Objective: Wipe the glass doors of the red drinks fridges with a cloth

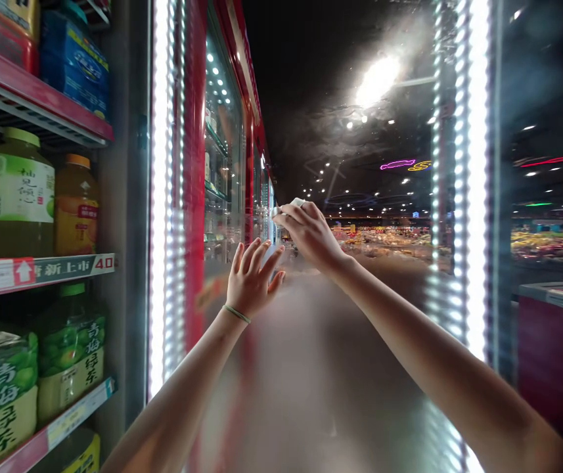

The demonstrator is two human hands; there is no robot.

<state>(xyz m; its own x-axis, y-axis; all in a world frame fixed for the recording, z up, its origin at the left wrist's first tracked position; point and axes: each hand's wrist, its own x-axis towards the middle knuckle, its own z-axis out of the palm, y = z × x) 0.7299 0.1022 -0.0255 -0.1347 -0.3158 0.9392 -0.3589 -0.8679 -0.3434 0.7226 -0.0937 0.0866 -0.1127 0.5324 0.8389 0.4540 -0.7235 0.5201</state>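
White glare pours from the left light strip [159,197] and right light strip [475,197]; the far ceiling [301,59] is dark, the near centre smeared, the left edge stretched

the right hand [311,230] holds a white wad [297,202] at a clear door [311,368] edged with bright light strips [477,197]. the left hand [251,279], fingers spread, is just below it, a thin band [237,314] around its wrist. bottled drinks [25,190] line shelves [39,276] at left.
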